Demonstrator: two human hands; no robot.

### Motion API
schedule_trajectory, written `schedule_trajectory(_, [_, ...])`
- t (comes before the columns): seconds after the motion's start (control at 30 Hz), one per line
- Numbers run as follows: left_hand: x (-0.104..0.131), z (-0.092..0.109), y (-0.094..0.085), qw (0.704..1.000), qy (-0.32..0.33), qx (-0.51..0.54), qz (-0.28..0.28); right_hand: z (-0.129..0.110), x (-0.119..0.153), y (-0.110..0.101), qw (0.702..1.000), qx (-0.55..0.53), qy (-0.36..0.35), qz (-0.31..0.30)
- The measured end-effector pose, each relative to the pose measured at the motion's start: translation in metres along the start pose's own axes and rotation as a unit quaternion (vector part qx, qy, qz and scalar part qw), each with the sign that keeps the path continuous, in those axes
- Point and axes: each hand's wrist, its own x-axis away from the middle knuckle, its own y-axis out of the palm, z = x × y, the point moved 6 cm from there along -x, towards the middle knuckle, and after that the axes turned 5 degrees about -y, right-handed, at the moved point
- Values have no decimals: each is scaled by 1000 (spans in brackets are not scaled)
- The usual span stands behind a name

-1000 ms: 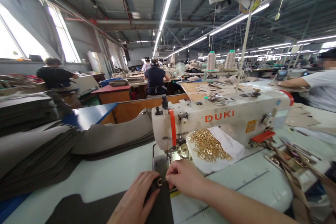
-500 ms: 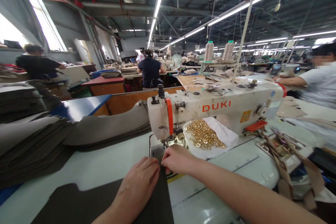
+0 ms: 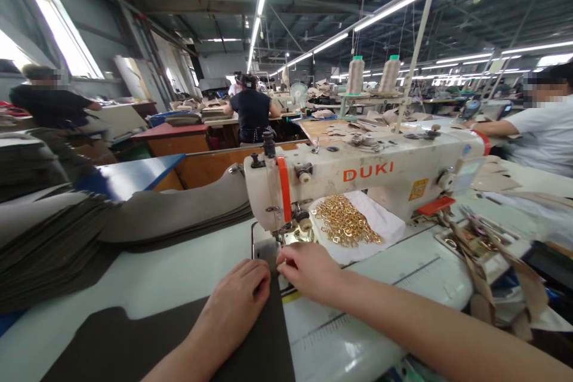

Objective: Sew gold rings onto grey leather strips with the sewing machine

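At the needle end of a white sewing machine (image 3: 322,176), my two hands are close together. My left hand (image 3: 242,289) rests over a dark grey-brown fabric panel (image 3: 179,331), its fingers bent and pressed together at the panel's upper edge. Just right of it, my right hand (image 3: 308,268) is closed in a pinch beside the panel's edge, below the presser foot. Whatever sits between those fingertips is too small to make out. The hands partly hide the fabric's edge near the needle plate (image 3: 264,248).
Gold metal rings (image 3: 347,224) lie heaped on white cloth (image 3: 389,227) under the machine arm. Stacked dark panels (image 3: 54,250) stand at left, with more panels (image 3: 179,215) behind. A parts tray (image 3: 486,245) with fabric strips is at right. People work at other tables.
The camera view has shifted slightly. My right fingers have bent into a looser-looking pinch and moved a little apart from the left hand. The left hand remains on the panel.
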Motion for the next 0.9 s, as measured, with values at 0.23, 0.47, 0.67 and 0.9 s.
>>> schedule_trajectory(0.23, [2, 1, 0, 1000, -6, 23, 5, -9, 24, 2, 971, 123, -202, 42])
schedule_trajectory(0.47, [4, -3, 1, 999, -17, 49, 0, -12, 23, 7, 959, 158, -229, 57])
schedule_trajectory(0.67, [2, -4, 2, 1000, -5, 28, -8, -9, 22, 9, 958, 167, -228, 56])
schedule_trajectory(0.9, [0, 3, -1, 999, 34, 0, 22, -20, 46, -2, 930, 205, -305, 6])
